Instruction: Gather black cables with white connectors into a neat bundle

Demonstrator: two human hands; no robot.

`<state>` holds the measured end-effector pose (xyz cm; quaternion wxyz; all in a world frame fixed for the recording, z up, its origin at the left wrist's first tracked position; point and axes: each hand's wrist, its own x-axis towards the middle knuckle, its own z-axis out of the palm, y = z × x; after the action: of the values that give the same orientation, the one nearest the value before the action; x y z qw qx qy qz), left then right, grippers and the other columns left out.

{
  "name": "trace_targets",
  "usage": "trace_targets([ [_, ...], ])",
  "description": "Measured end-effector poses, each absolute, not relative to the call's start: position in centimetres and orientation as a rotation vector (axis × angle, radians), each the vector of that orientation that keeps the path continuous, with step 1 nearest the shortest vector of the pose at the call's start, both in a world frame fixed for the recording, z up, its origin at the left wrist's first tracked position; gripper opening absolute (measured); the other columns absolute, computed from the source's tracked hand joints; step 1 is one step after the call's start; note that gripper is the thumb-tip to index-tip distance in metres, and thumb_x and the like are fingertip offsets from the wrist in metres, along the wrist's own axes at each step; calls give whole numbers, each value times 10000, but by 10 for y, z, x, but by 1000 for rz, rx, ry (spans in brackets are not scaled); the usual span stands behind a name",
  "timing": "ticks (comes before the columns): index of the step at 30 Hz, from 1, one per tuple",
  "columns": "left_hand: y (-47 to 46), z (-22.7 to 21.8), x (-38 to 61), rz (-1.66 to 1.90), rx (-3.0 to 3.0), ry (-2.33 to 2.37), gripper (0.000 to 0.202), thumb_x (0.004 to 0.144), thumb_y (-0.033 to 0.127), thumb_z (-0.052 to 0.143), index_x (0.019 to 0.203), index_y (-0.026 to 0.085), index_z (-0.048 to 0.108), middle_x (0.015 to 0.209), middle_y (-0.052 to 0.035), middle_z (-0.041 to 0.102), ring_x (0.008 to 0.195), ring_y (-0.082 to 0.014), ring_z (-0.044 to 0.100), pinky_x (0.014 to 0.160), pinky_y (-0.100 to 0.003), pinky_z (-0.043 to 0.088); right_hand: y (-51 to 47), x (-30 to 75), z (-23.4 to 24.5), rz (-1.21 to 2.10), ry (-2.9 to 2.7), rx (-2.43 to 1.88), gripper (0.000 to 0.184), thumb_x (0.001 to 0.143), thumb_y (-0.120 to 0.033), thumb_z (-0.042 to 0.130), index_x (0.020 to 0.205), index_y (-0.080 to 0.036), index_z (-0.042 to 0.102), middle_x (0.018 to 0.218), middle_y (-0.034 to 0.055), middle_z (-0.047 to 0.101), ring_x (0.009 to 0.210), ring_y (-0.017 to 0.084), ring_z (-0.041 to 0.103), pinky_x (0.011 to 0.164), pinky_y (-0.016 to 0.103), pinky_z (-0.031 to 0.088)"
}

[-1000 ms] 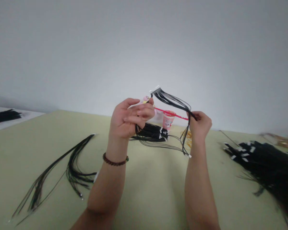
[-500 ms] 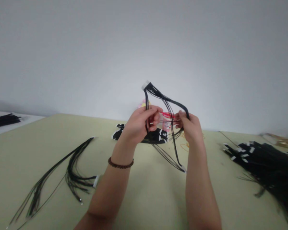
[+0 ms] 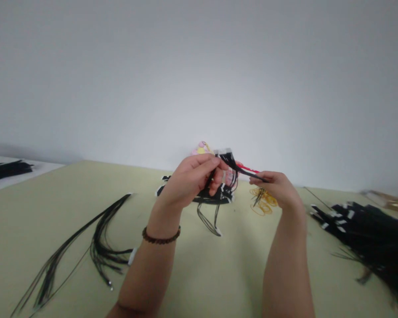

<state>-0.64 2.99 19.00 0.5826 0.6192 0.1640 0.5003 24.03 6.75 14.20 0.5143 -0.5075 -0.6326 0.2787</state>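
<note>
Between my hands, above the table, hangs a black wire harness [image 3: 231, 162] with a pale connector at its upper end. My left hand [image 3: 200, 176] is closed on the harness near that connector, some wires passing behind the fingers. My right hand [image 3: 275, 185] pinches the taped black branch that runs off to the right; its loose wire ends stick out below the fingers. Lower down, a thin-wire loop with a small white connector [image 3: 218, 232] dangles. A red strand [image 3: 248, 168] shows behind the harness; I cannot tell whether a hand touches it.
Another black harness [image 3: 101, 240] lies at left on the pale green table [image 3: 212, 278]. Behind my left hand is a stack of black harnesses [image 3: 225, 194]. Yellow rubber bands [image 3: 265, 204] lie near my right hand. A large harness pile [image 3: 368, 234] covers the right side. A wall stands behind.
My right hand has moved right and slightly down, drawing its branch out straighter. The harness's upper connector has dropped to my left fingers, and the dangling loop has swung left.
</note>
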Motion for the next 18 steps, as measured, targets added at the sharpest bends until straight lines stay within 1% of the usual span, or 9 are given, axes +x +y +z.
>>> trace_targets([
  [4,31,188,-3,1158,1424,350,203,873,248,493,775,112,606,558,-11,610,451,-72,542,447,-170,436,57,222,152,732,-1614,-1116,225,604,-316,738,743,-146,690,721,48,691,654,148,608,630,259,441],
  [7,34,185,4,1091,1399,355,213,881,275,484,783,113,582,605,-44,663,468,-83,581,470,-176,464,50,195,159,715,-1702,-989,190,670,-260,677,824,-149,670,817,50,691,744,156,621,716,279,461],
  [9,35,183,8,1029,1408,374,229,875,310,494,777,117,568,600,-55,671,471,-96,596,471,-185,475,46,180,162,699,-1778,-908,136,688,-188,619,817,-156,650,804,30,680,769,155,618,748,281,465],
  [12,34,184,8,982,1438,396,223,838,338,551,759,129,559,569,-34,657,407,-94,571,408,-177,441,39,168,165,656,-1886,-852,107,691,-121,567,759,-164,637,773,13,670,775,157,612,756,280,466],
  [14,31,187,3,953,1483,415,242,819,356,574,740,127,569,560,-31,649,377,-88,551,378,-172,414,33,167,169,601,-1934,-854,80,693,-133,603,745,-166,654,788,17,674,786,170,606,764,286,461],
  [16,27,188,-3,959,1531,451,252,782,345,628,679,123,565,550,-30,642,390,-74,545,394,-161,412,23,167,174,558,-1969,-867,46,706,-193,659,740,-168,678,780,22,680,773,176,602,758,285,455],
  [18,21,188,-8,967,1574,456,248,737,319,682,645,123,561,559,-24,639,412,-63,544,417,-154,415,10,166,180,567,-1982,-853,106,732,-276,678,711,-173,693,733,22,682,731,170,599,732,273,452],
])
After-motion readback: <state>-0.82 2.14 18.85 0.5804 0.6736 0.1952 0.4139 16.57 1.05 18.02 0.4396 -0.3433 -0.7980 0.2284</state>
